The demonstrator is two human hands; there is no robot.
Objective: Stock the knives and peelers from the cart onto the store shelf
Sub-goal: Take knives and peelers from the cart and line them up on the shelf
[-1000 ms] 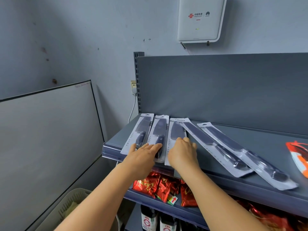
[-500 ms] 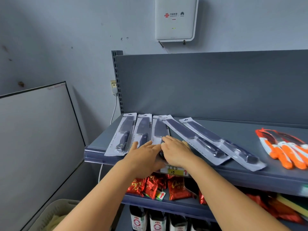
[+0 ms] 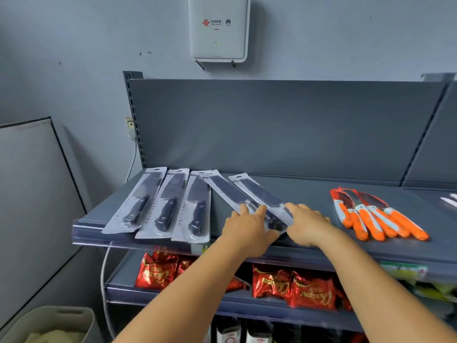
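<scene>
Between both hands' straight fingers (image 3: 243,209) on the shelf (image 3: 309,194) lie two packaged knives (image 3: 249,195).

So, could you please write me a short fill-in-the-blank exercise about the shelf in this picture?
1. ____ clear-packaged dark-handled knives lie on the grey metal top shelf.
2. The loose knives at the right have ____ handles.
3. The left hand and right hand touch the two ____ packaged knives.
4. Shiny ____ snack bags fill the shelf below.

Answers: five; orange; rightmost; red
</scene>
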